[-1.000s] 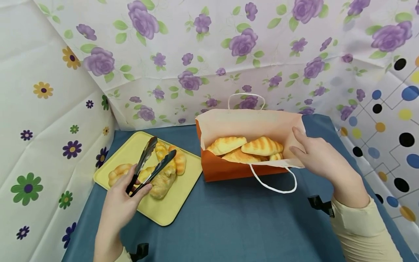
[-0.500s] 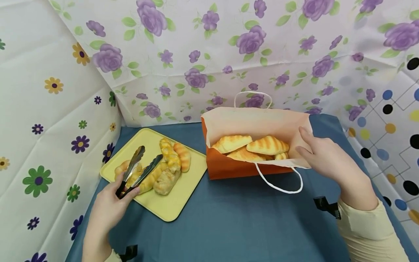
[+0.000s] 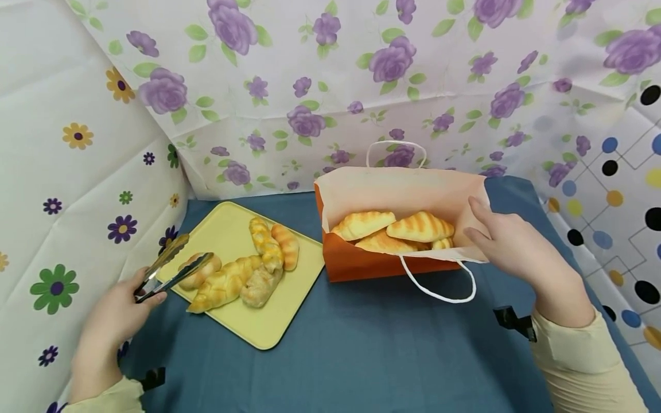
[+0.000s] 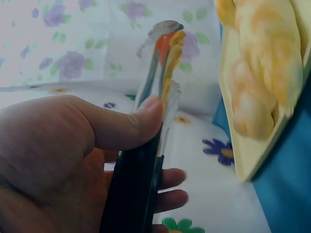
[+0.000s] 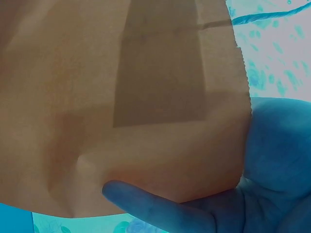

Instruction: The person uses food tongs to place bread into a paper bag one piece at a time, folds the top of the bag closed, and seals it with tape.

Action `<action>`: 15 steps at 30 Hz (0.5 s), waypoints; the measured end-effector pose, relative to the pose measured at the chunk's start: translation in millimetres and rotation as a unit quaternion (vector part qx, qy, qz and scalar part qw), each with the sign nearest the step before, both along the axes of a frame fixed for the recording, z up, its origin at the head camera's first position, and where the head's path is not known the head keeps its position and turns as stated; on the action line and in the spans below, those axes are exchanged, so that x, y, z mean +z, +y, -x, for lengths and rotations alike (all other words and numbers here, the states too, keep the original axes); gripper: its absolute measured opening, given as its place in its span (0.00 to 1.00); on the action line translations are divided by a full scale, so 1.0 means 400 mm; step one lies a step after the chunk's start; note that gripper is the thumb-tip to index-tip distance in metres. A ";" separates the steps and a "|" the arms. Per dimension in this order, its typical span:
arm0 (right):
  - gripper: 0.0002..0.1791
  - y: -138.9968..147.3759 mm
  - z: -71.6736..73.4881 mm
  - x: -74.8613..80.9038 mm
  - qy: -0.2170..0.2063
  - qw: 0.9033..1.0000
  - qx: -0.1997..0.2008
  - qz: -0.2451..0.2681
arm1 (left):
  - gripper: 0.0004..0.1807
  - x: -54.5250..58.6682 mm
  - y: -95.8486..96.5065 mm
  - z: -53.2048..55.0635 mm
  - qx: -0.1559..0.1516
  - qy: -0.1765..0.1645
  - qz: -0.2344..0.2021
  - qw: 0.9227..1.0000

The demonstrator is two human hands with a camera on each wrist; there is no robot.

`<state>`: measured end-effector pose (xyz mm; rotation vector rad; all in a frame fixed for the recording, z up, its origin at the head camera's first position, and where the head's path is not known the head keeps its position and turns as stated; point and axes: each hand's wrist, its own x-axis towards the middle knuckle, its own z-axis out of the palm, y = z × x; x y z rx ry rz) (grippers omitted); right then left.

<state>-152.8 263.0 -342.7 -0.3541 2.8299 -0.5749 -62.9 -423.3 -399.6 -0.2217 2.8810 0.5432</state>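
In the head view my left hand [image 3: 111, 312] grips black-handled metal tongs [image 3: 170, 264] at the lower left, their arms spread with nothing between the tips. The left wrist view shows the thumb lying along the tongs [image 4: 141, 145]. Right of them, a yellow tray [image 3: 258, 332] bears several bread pieces, among them a braided bread [image 3: 224, 284] overhanging the near edge and a round bun [image 3: 198, 269]. At the right, my right hand [image 3: 521, 246] holds the side wall of an orange paper bag [image 3: 351, 264]; the right wrist view has one digit against the paper [image 5: 160, 160].
The bag lies open toward me, with several ridged croissant-like breads [image 3: 420, 228] inside. A white cord handle [image 3: 439, 297] hangs over its front. Blue cloth [image 3: 361, 355] covers the table, and flowered sheets [image 3: 304, 74] hang behind and at the sides.
My left hand has drawn back to the left with the tongs, off the bread and past the tray's left edge. The right hand stays at the bag's side.
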 end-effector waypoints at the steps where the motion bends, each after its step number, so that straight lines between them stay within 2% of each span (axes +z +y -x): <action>1: 0.45 0.000 0.000 0.000 0.000 1.000 0.001 0.001 | 0.51 -0.001 -0.012 0.002 -0.003 -0.009 0.001 1.000; 6: 0.45 -0.002 -0.001 0.001 -0.001 1.000 0.002 0.003 | 0.52 -0.002 -0.045 0.004 -0.009 -0.043 0.018 0.999; 9: 0.45 -0.002 -0.003 0.001 -0.003 1.000 -0.001 -0.001 | 0.50 -0.001 -0.046 0.008 -0.011 -0.043 0.027 0.999; 11: 0.45 -0.003 -0.005 0.002 -0.004 1.000 -0.002 -0.004 | 0.48 -0.004 -0.044 0.011 -0.016 -0.041 0.022 0.999; 15: 0.45 -0.006 -0.006 0.003 -0.004 1.000 -0.001 -0.006 | 0.46 -0.014 -0.038 0.018 -0.026 -0.059 0.006 0.998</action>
